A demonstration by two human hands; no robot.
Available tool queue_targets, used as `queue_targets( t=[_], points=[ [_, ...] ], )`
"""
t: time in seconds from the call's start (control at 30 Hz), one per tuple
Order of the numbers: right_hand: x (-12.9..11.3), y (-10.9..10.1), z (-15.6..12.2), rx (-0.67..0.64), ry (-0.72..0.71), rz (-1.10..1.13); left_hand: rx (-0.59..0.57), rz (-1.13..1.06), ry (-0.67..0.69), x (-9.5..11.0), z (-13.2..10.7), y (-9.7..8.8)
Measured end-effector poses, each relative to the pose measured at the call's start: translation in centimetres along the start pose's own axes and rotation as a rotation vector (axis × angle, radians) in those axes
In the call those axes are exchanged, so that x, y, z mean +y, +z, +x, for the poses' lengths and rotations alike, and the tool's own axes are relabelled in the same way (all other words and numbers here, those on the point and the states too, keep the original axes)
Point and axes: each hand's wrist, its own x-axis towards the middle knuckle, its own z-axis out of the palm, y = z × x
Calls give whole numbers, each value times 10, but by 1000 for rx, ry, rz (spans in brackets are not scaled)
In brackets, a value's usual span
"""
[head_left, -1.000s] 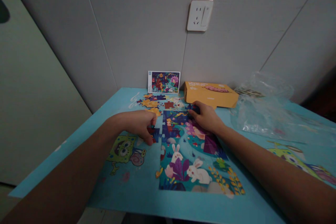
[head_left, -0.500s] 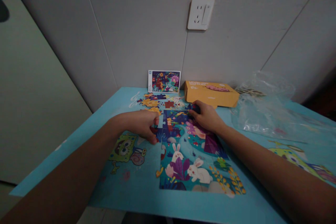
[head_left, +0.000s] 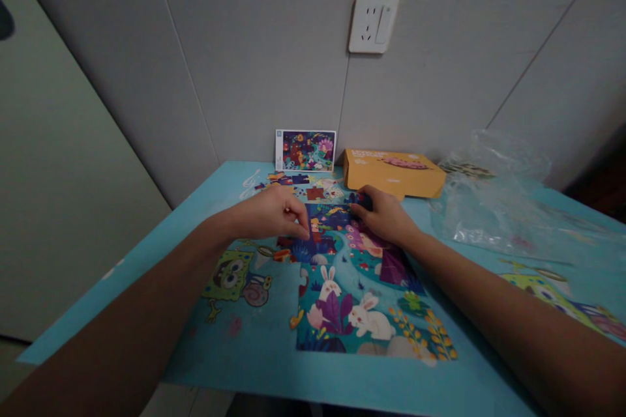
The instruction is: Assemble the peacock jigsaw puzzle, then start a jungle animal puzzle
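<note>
A partly joined jigsaw puzzle [head_left: 362, 293] with white rabbits, a stream and purple leaves lies flat on the blue table. My left hand [head_left: 274, 212] is over its upper left edge, thumb and fingers pinched together; what they hold, if anything, is hidden. Just below those fingers, a dark piece with an orange-red part [head_left: 283, 255] juts out from the puzzle's left side. At the upper right edge, my right hand [head_left: 384, 218] has its thumb and bent fingers closed around a dark blue puzzle piece [head_left: 359, 199], its palm resting over the puzzle.
Loose puzzle pieces [head_left: 315, 193] are scattered behind the puzzle. A picture card [head_left: 306, 151] leans against the wall beside a yellow box [head_left: 394, 176]. To the right lies a clear plastic bag [head_left: 493, 215]. The blue table [head_left: 235, 358] bears printed cartoon figures.
My left hand has lifted off the dark piece at the puzzle's left side and moved up and right, uncovering that piece. My right hand stays almost where it was.
</note>
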Motion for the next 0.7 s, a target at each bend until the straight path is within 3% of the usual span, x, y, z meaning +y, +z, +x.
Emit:
queue_targets(
  t=[0.1,0.23,0.3,0.47,0.6,0.7],
  points=[
    [0,0,0,-1,1,0,-170,72,-80,-5,4,7],
    [0,-1,1,-7,2,18,-201,130,-139,-11,7,12],
    [-2,-3,-1,5,-11,53,-126,143,-100,-12,9,12],
    [-20,-4,-15,40,-207,430,249,4,39,-8,15,22],
    [-34,1,-28,-67,-332,540,281,-64,166,-6,20,35],
    [-35,4,-30,-116,-408,572,319,-152,190,-7,21,38]
  ],
)
